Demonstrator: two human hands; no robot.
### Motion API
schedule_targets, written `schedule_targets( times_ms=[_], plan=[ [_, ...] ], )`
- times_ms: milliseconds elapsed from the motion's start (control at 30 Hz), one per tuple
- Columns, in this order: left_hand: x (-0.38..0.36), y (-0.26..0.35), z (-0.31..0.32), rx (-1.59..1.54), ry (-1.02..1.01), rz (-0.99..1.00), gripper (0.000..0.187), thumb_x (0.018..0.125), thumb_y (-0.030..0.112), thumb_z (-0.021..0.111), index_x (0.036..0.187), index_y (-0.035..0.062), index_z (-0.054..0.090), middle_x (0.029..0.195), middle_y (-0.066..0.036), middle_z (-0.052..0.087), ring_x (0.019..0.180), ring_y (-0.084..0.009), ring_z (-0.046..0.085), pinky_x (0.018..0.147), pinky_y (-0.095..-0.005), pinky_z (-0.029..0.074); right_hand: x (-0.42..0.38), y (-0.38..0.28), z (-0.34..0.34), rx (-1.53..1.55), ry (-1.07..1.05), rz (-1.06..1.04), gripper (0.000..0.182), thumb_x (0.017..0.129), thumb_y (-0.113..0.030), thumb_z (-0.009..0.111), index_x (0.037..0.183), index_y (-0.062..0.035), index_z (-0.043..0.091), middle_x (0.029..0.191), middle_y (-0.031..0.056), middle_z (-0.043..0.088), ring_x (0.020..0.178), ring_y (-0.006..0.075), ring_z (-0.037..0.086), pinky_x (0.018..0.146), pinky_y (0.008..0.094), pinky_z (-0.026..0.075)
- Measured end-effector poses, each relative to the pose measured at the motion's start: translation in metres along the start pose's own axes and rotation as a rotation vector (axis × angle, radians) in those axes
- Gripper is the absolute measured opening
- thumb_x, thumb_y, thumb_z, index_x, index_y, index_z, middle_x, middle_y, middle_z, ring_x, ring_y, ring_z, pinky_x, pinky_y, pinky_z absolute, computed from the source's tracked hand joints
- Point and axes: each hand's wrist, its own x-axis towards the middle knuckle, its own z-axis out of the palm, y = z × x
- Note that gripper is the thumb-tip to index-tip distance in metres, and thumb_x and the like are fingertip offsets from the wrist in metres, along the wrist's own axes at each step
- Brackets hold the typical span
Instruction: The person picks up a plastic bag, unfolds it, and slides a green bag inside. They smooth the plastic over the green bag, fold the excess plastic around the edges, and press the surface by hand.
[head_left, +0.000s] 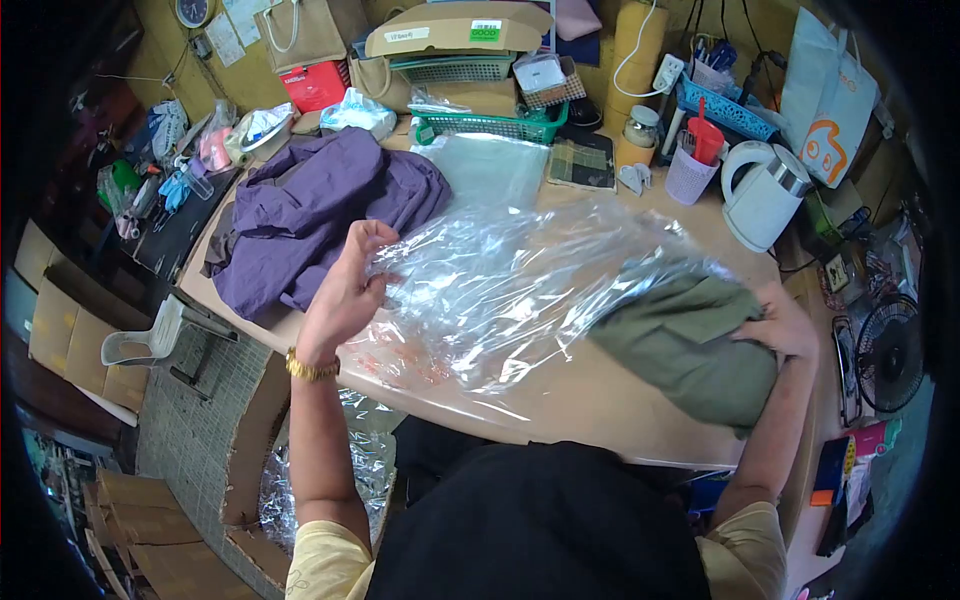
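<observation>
A large clear plastic bag (500, 290) is stretched across the middle of the table, crinkled and shiny. My left hand (350, 285), with a gold watch band at the wrist, has its fingers closed on the bag's left end. At the right, the bag's other end overlaps a folded olive-green garment (690, 350). My right hand (782, 322) grips the right side of that garment, its fingertips over the cloth. Beyond my left hand lies a crumpled purple garment (320, 210). Flat clear plastic sheets (485, 165) rest behind the stretched bag.
A white electric kettle (765, 195) and a pink holder (692, 170) with a red cup stand at the back right. Green baskets (500, 125) line the back. Below the table's left edge, a cardboard box (250, 440) holds clear plastic. A black fan (890, 350) is far right.
</observation>
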Motion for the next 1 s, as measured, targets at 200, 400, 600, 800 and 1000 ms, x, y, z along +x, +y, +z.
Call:
schedule_targets(
  times_ms=[200,400,600,800,1000],
  plan=[
    [0.016,-0.064,0.002,-0.082,-0.36,-0.553,0.039,0.087,0.012,0.064,0.125,0.0046,0.055,0.088,-0.005,0.063,0.077,-0.0139,0.062,0.065,-0.0288,0.049,0.031,0.045,0.008,0.013,-0.404,0.275,0.028,0.077,-0.003,0.077,0.103,0.0039,0.072,0.087,0.0013,0.073,0.082,0.0078,0.061,0.075,0.0266,0.05],
    [0.071,-0.035,-0.005,0.317,0.052,-0.143,0.036,0.083,0.017,0.073,0.112,-0.0015,0.061,0.088,-0.013,0.068,0.076,-0.0173,0.064,0.07,-0.0344,0.051,0.046,0.018,0.017,-0.159,-0.507,0.319,0.023,0.075,-0.004,0.08,0.095,0.0057,0.072,0.085,0.0015,0.072,0.079,0.0071,0.061,0.071,0.0261,0.05],
    [0.079,0.108,0.008,0.164,0.498,0.712,0.05,0.075,-0.011,0.059,0.119,0.0107,0.063,0.097,-0.014,0.068,0.091,-0.0264,0.068,0.074,-0.0344,0.054,0.012,-0.009,-0.004,-0.061,-0.28,0.014,0.034,0.075,-0.001,0.077,0.107,0.0045,0.07,0.097,0.0072,0.074,0.087,0.0091,0.064,0.081,0.0282,0.051],
    [0.039,-0.052,0.06,0.669,0.034,0.236,0.036,0.068,-0.012,0.052,0.092,0.0081,0.071,0.094,-0.018,0.066,0.09,-0.0379,0.065,0.082,-0.0447,0.052,-0.005,0.01,0.007,-0.401,-0.388,0.281,0.028,0.072,-0.012,0.084,0.093,0.003,0.073,0.085,0.0106,0.074,0.078,0.0086,0.064,0.073,0.0296,0.051],
    [0.101,-0.045,-0.056,0.687,0.803,0.484,0.033,0.081,-0.001,0.061,0.112,0.0082,0.068,0.096,-0.014,0.069,0.082,-0.0297,0.066,0.079,-0.0378,0.052,-0.019,0.005,-0.01,-0.351,-0.392,0.301,0.031,0.071,-0.015,0.085,0.091,0.0048,0.072,0.078,0.0093,0.073,0.071,0.0076,0.061,0.069,0.0292,0.05]
  ],
)
